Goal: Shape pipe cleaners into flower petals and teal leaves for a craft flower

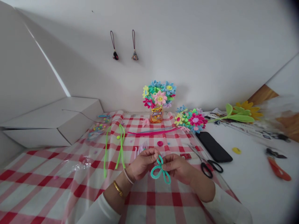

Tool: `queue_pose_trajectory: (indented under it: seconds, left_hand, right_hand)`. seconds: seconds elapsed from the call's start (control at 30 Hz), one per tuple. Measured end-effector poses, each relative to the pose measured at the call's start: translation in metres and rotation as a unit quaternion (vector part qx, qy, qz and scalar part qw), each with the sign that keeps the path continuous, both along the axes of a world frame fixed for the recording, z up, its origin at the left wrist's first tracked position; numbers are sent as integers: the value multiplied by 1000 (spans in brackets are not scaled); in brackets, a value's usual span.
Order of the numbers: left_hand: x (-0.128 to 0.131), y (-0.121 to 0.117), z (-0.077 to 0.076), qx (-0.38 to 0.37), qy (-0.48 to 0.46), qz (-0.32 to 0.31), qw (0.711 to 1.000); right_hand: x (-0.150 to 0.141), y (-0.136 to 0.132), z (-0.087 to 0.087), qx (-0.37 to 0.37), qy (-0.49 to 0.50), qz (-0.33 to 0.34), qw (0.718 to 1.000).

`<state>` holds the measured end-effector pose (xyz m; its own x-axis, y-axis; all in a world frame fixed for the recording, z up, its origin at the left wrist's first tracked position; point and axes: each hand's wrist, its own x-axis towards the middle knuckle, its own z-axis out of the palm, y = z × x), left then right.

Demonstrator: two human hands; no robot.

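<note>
A teal pipe cleaner (156,173) bent into several petal-like loops is held between my two hands over the checked cloth. My left hand (146,160) pinches its upper loop between thumb and fingers. From the other side, my right hand (176,166) grips it near the middle, where the loops meet. Two of the loops hang free below my fingers. Just beyond my left hand lie short lilac pipe cleaner pieces (140,148), partly hidden by it. Scissors (205,161) with black handles rest to the right of my right hand.
Green pipe cleaners (121,146) lie left, pink ones (154,133) further back. A jar (156,115) holds fuzzy flowers (160,93), with another bunch (192,119) beside it. A black phone (213,146) and orange-handled pliers (277,168) lie right. A white box (81,121) stands left.
</note>
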<state>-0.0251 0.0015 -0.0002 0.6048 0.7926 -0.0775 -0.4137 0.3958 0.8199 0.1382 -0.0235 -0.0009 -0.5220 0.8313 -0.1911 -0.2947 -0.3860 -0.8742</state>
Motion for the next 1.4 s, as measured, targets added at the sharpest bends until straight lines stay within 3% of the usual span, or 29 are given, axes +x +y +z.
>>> queue_pose_trajectory:
  seconds: [0.13,0.33,0.57,0.8,1.1,1.27,1.4]
  left_hand:
    - [1,0,1,-11,-7,-19,1000]
    - [-2,10,-1,-19,3,79,997]
    - [-4,10,1,39,46,1,998]
    - [2,6,-3,81,71,66,992]
    - [3,5,-3,89,56,96,990]
    - [2,8,-4,71,65,82,992]
    - [3,9,-4,47,52,116,991]
  right_hand:
    - [-2,-1,1,3,-22,4,1000]
    - [0,8,-4,52,-24,-123,991]
    - [0,11,-3,79,29,-214,973]
    - [0,10,-4,78,11,-221,972]
    - [-1,8,-2,21,81,-192,978]
    - [0,9,-4,59,53,-207,975]
    - [2,11,-3,75,31,-219,972]
